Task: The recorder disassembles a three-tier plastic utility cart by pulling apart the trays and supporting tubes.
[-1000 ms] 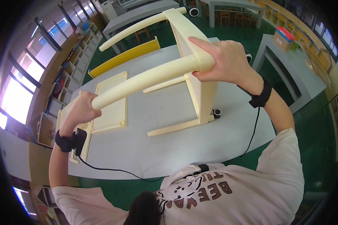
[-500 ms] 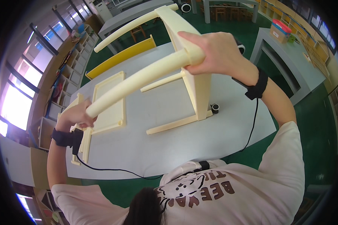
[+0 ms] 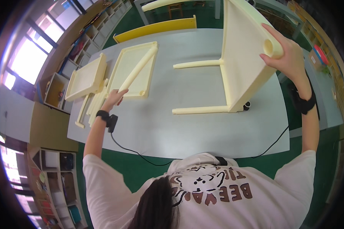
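Note:
A cream plastic panel [image 3: 245,53] with raised rims stands on its edge on the grey table. Two lower legs [image 3: 200,110] stick out from it to the left, and another leg [image 3: 168,4] from its far upper corner. My right hand [image 3: 288,53] is closed around the near upper corner, beside an open round socket. My left hand [image 3: 116,98] is wrapped round one end of a loose cream leg [image 3: 139,68], which slants up over a flat cream tray-like panel [image 3: 143,92]. A small black caster [image 3: 247,105] shows at the standing panel's lower corner.
Left on the grey table [image 3: 149,129] lie a second tray-like panel [image 3: 86,78] and several cream rods [image 3: 97,103]. Behind the table's far edge is a yellow backrest [image 3: 156,29]. Black cables [image 3: 130,150] run from my wrists. Low shelves [image 3: 99,32] line the window side.
The leg has come off the near upper corner, exposing its socket. My left hand has moved it over the flat panel. My right hand stays on the corner, and the view has shifted.

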`<action>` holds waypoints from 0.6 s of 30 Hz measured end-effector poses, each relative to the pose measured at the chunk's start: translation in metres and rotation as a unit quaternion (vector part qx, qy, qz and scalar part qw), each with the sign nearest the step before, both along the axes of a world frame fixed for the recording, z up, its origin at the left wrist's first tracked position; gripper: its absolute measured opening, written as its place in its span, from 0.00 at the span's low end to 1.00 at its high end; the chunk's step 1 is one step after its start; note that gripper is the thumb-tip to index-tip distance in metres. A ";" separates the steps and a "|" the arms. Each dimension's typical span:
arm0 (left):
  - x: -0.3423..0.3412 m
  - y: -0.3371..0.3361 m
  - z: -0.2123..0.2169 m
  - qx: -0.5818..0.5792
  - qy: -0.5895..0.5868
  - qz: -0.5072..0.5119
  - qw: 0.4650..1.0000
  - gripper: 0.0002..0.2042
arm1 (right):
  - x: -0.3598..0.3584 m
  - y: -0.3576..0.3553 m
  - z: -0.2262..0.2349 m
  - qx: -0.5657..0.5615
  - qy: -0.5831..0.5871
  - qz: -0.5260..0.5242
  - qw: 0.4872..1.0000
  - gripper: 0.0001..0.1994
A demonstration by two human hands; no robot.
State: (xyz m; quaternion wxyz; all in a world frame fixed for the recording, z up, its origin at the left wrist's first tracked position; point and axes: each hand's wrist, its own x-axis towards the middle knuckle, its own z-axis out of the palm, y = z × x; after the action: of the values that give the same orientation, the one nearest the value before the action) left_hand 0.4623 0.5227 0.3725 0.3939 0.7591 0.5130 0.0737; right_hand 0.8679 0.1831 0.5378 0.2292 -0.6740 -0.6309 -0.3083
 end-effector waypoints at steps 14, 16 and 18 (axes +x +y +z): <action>0.012 0.076 -0.168 0.129 0.014 0.121 0.984 0.24 | -0.011 -0.005 0.007 -0.013 0.040 -0.014 0.999 0.30; 0.029 0.081 -0.169 0.126 -0.003 0.116 0.985 0.25 | -0.010 -0.006 0.007 -0.024 0.040 -0.025 0.999 0.30; 0.041 0.085 -0.170 0.123 -0.018 0.112 0.986 0.26 | -0.011 -0.006 0.007 -0.019 0.033 -0.036 0.999 0.31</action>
State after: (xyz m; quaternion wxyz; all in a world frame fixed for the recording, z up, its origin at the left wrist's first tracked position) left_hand 0.5029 0.6077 0.2021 0.2962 0.7377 0.5749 0.1938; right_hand 0.8565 0.1771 0.5445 0.2255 -0.7103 -0.6044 -0.2816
